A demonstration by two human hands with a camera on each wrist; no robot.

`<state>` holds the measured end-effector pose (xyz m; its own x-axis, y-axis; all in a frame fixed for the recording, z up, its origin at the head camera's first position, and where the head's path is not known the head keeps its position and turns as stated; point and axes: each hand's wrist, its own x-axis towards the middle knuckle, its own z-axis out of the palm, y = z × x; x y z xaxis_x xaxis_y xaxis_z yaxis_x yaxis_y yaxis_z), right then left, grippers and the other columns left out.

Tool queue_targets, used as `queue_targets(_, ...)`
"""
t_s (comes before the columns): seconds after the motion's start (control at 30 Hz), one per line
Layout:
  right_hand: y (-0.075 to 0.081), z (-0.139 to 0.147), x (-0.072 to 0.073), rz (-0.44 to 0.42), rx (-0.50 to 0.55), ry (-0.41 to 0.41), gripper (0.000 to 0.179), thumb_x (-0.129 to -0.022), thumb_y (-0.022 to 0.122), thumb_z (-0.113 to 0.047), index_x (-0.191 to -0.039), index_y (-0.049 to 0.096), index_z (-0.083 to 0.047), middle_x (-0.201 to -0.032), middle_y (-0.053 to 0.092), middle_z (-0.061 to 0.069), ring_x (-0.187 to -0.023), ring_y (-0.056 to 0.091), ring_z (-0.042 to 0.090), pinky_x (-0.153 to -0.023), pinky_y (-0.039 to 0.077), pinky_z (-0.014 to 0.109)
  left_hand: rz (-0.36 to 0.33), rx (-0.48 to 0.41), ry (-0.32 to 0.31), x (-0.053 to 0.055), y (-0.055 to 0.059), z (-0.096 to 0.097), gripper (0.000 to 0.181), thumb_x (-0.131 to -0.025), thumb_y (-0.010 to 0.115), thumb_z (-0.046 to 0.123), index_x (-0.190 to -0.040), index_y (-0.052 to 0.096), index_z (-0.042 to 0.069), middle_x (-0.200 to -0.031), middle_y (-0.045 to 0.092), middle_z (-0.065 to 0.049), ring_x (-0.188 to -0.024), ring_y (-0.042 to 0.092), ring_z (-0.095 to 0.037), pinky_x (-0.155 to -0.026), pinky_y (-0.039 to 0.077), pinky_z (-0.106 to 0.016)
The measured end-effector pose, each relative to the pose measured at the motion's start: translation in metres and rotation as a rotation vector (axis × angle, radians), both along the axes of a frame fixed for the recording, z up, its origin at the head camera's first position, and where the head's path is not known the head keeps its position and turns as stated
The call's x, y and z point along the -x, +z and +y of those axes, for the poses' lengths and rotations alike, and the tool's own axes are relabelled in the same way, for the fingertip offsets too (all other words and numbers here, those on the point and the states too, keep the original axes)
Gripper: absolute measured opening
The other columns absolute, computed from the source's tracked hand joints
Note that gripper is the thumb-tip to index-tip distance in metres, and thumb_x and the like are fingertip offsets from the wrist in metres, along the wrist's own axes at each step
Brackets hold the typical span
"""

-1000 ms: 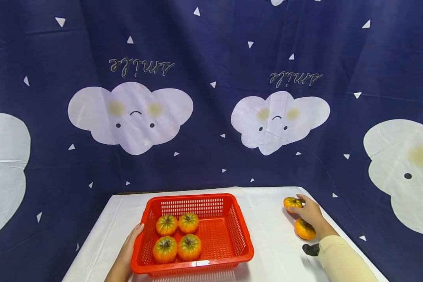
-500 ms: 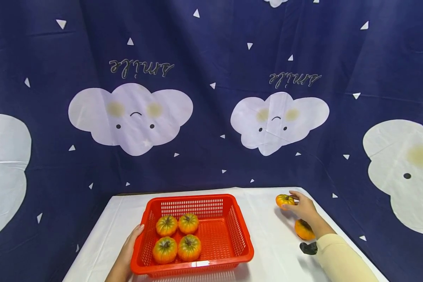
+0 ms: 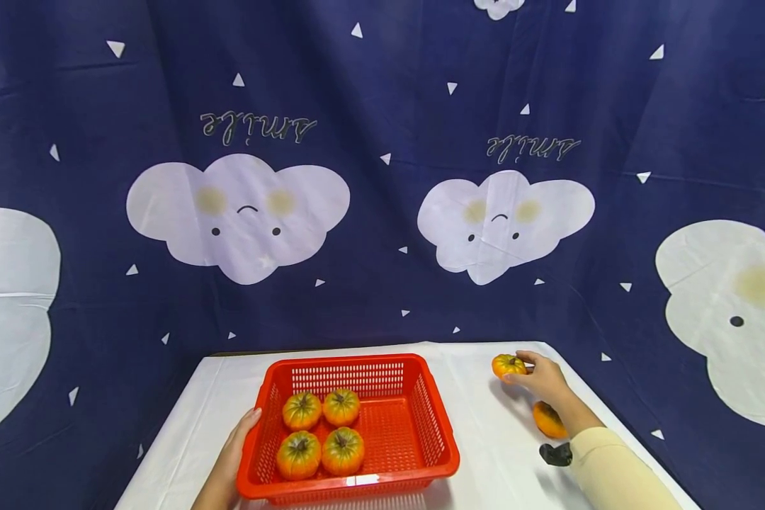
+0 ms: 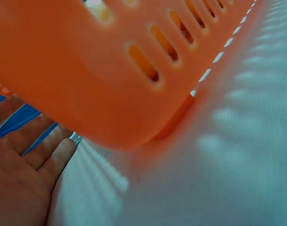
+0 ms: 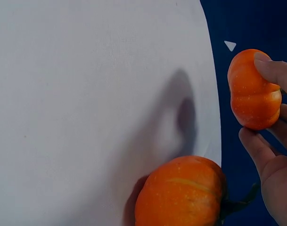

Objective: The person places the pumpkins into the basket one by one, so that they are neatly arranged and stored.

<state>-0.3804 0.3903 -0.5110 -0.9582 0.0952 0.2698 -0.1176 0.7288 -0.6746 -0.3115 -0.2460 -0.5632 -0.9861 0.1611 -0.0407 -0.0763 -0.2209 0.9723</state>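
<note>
My right hand (image 3: 544, 381) pinches a small orange pumpkin (image 3: 507, 366) above the back right of the table. In the right wrist view, the thumb lies on one side of this pumpkin (image 5: 254, 94) and fingers on the other, with its shadow cast on the cloth. A second pumpkin (image 3: 550, 420) lies on the table under my right wrist. My left hand (image 3: 234, 448) rests against the left side of a red plastic basket (image 3: 400, 473). In the left wrist view, the fingers of that hand (image 4: 25, 165) lie fairly straight beside the basket wall (image 4: 86, 94). Several pumpkins (image 3: 299, 455) sit in the basket's left half.
A white cloth (image 3: 478, 453) covers the table. Behind it hangs a dark blue curtain (image 3: 382, 297) printed with clouds and triangles. A small black object (image 3: 556, 454) shows by my right sleeve (image 3: 618, 467). The basket's right half shows bare red mesh.
My right hand has lifted the pumpkin and carried it left, away from the second pumpkin, which stays put. My left hand and the basket have not moved noticeably.
</note>
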Motion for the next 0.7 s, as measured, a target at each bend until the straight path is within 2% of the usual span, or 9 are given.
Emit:
queue_targets(0.13, 0.002, -0.004, 0.000, 0.002, -0.008, 0.004, 0.081, -0.083, 0.093, -0.030, -0.144, 0.057, 0.008, -0.137, 0.062, 0.027, -0.109, 0.068, 0.038, -0.086, 0.054, 0.033, 0.001, -0.016, -0.004, -0.001, 0.000, 0.000, 0.069, -0.111, 0.038, 0.052, -0.164, 0.024, 0.009, -0.160, 0.036, -0.026, -0.138, 0.044, -0.039, -0.101, 0.050, -0.055)
queue_targets(0.33, 0.009, -0.011, 0.000, 0.006, -0.008, 0.016, 0.078, -0.084, 0.092, -0.027, -0.143, 0.056, 0.010, -0.137, 0.061, 0.029, -0.109, 0.068, 0.040, -0.089, 0.055, 0.041, 0.007, -0.026, 0.003, -0.002, 0.001, 0.002, 0.067, -0.112, 0.038, 0.049, -0.164, 0.025, 0.009, -0.159, 0.037, -0.026, -0.138, 0.044, -0.038, -0.102, 0.049, -0.053)
queue_targets(0.7, 0.018, -0.021, 0.005, 0.005, 0.003, 0.015, 0.080, -0.084, 0.092, -0.030, -0.145, 0.056, 0.008, -0.141, 0.059, 0.029, -0.115, 0.066, 0.042, -0.093, 0.056, 0.051, 0.019, -0.048, -0.015, -0.002, 0.002, 0.002, 0.066, -0.113, 0.036, 0.048, -0.164, 0.025, 0.008, -0.160, 0.036, -0.026, -0.139, 0.043, -0.038, -0.103, 0.048, -0.051)
